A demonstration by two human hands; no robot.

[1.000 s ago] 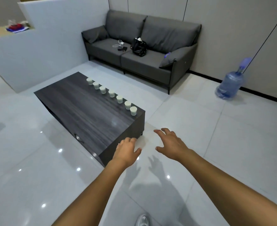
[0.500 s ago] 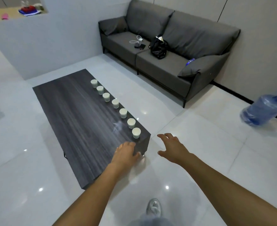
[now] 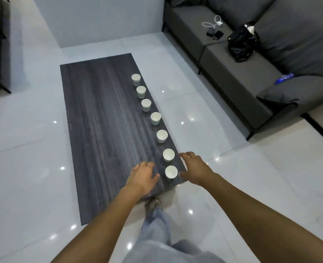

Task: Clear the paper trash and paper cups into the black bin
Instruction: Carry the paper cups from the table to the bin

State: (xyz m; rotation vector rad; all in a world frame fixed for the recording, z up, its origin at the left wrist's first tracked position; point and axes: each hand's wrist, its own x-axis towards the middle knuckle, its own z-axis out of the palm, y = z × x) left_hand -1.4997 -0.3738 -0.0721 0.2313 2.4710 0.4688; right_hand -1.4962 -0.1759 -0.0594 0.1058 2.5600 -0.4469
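both hands have reached the nearest paper cup (image 3: 171, 171), left hand (image 3: 142, 178) and right hand (image 3: 195, 168) spread, flanking it, holding nothing.

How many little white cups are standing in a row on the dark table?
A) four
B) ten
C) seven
C: seven paper cups stand upright in one line along the right edge of the dark table, from the nearest cup, between the left hand and right hand, to the farthest cup.

No text, label, brand, number or sign can be read anywhere here.
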